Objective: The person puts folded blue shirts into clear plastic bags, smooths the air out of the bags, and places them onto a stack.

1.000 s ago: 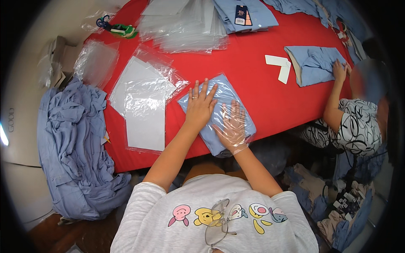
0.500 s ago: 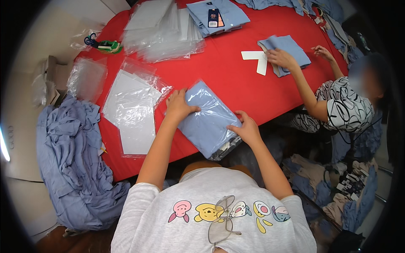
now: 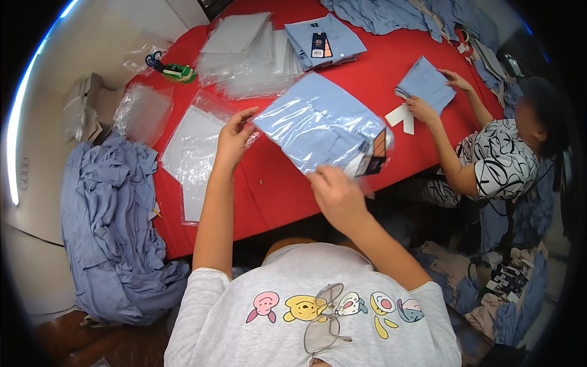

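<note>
A folded light-blue shirt in a clear plastic bag (image 3: 324, 125) is raised over the red table, tilted, with dark and orange tags showing at its right corner. My right hand (image 3: 336, 194) pinches the bag's near edge between thumb and fingers. At the left corner of the bag is my left hand (image 3: 231, 139), its curled fingers and thumb closed about that corner. White sheets in clear bags (image 3: 194, 162) lie left of it, partly behind my left forearm.
Clear bags with white inserts (image 3: 235, 37) and a folded shirt stack (image 3: 330, 40) lie at the back of the red table (image 3: 244, 208). A green tape dispenser (image 3: 178, 73) stands near scissors. Loose blue cloth (image 3: 110, 226) hangs at left. A co-worker (image 3: 495, 147) handles a folded shirt (image 3: 426, 85) at right.
The bagged shirt has been lifted and turned, and its tags now show at the right. Both my hands have shifted their hold. The co-worker's shirt has been turned and the white card has moved.
</note>
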`<state>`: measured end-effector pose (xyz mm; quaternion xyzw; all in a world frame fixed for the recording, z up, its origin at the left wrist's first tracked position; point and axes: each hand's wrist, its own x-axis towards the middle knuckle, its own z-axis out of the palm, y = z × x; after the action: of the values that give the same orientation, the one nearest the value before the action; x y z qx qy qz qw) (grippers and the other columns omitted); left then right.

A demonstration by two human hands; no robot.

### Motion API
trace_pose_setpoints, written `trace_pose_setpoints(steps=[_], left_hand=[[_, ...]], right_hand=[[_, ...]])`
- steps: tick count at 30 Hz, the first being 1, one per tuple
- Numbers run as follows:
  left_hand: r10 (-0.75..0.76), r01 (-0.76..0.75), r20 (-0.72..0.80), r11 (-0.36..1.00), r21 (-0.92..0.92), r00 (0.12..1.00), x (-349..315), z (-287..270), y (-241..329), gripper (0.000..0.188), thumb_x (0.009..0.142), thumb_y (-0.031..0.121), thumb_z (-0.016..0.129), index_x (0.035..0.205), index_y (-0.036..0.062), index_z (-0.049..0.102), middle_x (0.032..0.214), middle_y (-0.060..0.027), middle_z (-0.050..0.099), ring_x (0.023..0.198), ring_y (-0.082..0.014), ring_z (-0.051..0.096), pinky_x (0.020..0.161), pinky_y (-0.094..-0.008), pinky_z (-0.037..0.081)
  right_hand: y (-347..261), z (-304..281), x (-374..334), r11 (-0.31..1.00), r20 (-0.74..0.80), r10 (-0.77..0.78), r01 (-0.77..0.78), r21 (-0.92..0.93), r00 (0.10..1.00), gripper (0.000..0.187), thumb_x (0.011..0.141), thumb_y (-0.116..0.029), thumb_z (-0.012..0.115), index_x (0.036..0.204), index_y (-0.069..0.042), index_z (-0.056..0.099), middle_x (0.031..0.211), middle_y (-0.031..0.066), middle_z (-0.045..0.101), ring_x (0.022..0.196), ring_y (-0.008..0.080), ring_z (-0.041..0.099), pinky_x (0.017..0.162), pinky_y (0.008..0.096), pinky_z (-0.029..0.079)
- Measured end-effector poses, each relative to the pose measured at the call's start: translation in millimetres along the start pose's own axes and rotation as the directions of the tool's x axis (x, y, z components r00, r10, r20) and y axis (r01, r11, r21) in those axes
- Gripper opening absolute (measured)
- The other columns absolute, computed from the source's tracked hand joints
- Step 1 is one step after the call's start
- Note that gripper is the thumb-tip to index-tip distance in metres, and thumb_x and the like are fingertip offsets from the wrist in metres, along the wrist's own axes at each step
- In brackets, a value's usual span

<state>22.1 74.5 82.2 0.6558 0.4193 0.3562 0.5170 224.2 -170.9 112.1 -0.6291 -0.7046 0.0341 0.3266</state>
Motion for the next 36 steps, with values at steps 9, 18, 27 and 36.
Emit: trace_pose_setpoints(steps=[9,18,27,36], left_hand=[[0.157,-0.261,0.253,0.850,0.457,0.955,-108,82,-60,0.024,0.094,-0.001,0.068,0.115,0.0058,0.076,0.135,-0.0148,0.069,0.128,-0.0348,0.066,0.107,-0.0446,0.054],[0.217,-0.499,0.543,0.742,0.449,0.811,-125,207,-43,0.088,0.069,0.045,0.096,0.134,0.0028,0.055,0.165,-0.0258,0.038,0.157,-0.0515,0.031,0.128,-0.0656,0.027],[0.007,-0.490,0.632,0.638,0.594,0.775,-155,217,-29,0.081,0.070,0.030,0.095,0.134,0.0064,0.051,0.173,-0.0274,0.024,0.159,-0.0572,0.023,0.127,-0.0697,0.025],[-0.009,-0.400,0.571,0.704,0.587,0.821,-166,208,-84,0.078,0.074,0.025,0.091,0.137,0.0015,0.052,0.169,-0.0295,0.034,0.159,-0.0555,0.029,0.127,-0.0667,0.029]], right_hand=[[38,20,-87,0.803,0.143,0.435,-0.455,0.384,0.889,0.011,0.094,-0.007,0.072,0.104,-0.007,0.075,0.100,0.0102,0.074,0.086,0.0308,0.073,0.077,0.0401,0.059],[160,27,-128,0.596,-0.106,0.783,-0.690,0.411,0.613,0.036,0.084,0.012,0.058,0.114,-0.001,0.071,0.121,0.0173,0.066,0.110,0.0334,0.065,0.093,0.0419,0.055],[155,13,-137,0.944,-0.010,0.310,-0.306,0.122,0.951,0.027,0.084,0.006,0.071,0.109,-0.004,0.078,0.113,0.0131,0.072,0.108,0.0342,0.068,0.092,0.0437,0.057],[177,7,-142,0.898,-0.032,0.340,-0.314,0.307,0.940,0.021,0.088,0.001,0.075,0.108,0.000,0.077,0.114,0.0137,0.075,0.107,0.0322,0.072,0.094,0.0408,0.057]])
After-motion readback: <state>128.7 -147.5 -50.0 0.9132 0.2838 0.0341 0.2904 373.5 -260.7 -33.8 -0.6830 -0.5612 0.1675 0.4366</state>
